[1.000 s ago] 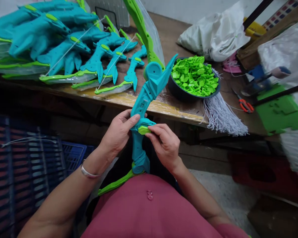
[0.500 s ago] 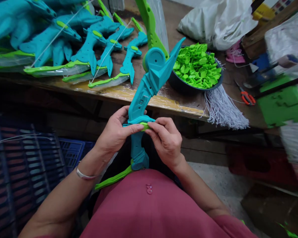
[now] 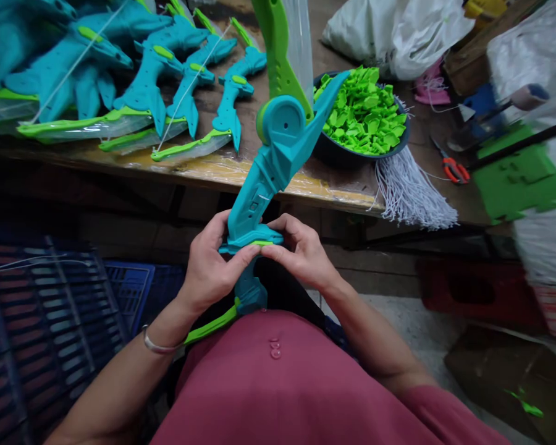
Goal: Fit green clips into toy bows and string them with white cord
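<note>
At your far left, a dark slatted crate (image 3: 69,290) stands below the table, with a smaller blue crate (image 3: 139,281) just beside it. Above them, on the wooden table (image 3: 204,171), teal-and-green toy bows (image 3: 143,77) lie heaped at the left and side by side toward the middle, some strung with white cord. Your left hand (image 3: 213,262), with a silvery bangle (image 3: 156,345) on its wrist, is clamped around the middle of a teal bow (image 3: 254,194), its thumb pressed on a green insert (image 3: 262,243) at the grip. That bow stands tilted in front of you, between your two hands, its lower end against your maroon shirt (image 3: 278,383) and its upper green limb (image 3: 280,55) rising in front of the table. Your right hand (image 3: 303,250) closes on the other side of the same grip, its thumb at the insert with the tip near your left thumb; its fingertips are partly hidden behind the teal part. Further right, a dark bowl (image 3: 340,157) heaped with small green pieces (image 3: 361,111) sits on the table, a white bag (image 3: 398,40) behind it and a bundle of white cords (image 3: 412,191) hanging over the edge. Right of these lie orange-handled cutters (image 3: 454,170), then a green slab (image 3: 521,173).
</note>
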`<state>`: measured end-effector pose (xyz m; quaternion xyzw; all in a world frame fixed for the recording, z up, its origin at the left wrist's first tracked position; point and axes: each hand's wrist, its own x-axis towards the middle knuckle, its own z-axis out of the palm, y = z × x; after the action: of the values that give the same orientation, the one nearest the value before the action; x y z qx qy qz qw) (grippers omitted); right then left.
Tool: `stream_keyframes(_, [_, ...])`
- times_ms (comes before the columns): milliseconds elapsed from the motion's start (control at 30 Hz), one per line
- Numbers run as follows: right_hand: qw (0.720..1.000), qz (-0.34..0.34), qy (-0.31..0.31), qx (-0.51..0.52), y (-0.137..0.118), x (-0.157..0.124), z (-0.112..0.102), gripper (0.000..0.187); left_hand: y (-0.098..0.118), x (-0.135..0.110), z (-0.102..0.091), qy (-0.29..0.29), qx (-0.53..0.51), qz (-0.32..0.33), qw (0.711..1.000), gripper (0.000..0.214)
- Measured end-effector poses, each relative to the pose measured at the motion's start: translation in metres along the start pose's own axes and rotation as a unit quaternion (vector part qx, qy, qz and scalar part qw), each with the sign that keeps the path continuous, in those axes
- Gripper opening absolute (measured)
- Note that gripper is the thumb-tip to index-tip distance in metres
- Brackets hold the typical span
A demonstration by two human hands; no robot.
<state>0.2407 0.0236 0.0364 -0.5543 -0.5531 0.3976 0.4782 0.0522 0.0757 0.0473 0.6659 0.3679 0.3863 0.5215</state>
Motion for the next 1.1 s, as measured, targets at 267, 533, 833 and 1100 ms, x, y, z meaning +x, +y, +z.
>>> stream_keyframes(267, [0.999, -0.002, 0.03, 0.015, 0.005, 0.001, 0.004, 0.034, -0.021, 0.002, 0.002, 0.024, -0.067, -0.113, 0.991, 0.049])
stream_keyframes(533, [0.924, 0.027, 0.253, -0.285, 0.054, 0.0, -0.12, 0.027, -0.008, 0.017, -0.003, 0.163, -0.255, -0.152, 0.941, 0.049])
stream_keyframes(833, [0.814, 0.054, 0.353, -0.459, 0.096, 0.008, -0.204, 0.015, 0.02, 0.048, -0.067, -0.011, -0.345, -0.154, 0.926, 0.037])
stream_keyframes(1100, [0.785, -0.014, 0.299, -0.542, 0.066, 0.102, -0.228, 0.022, 0.016, 0.012, -0.055, -0.116, -0.337, -0.207, 0.911, 0.098])
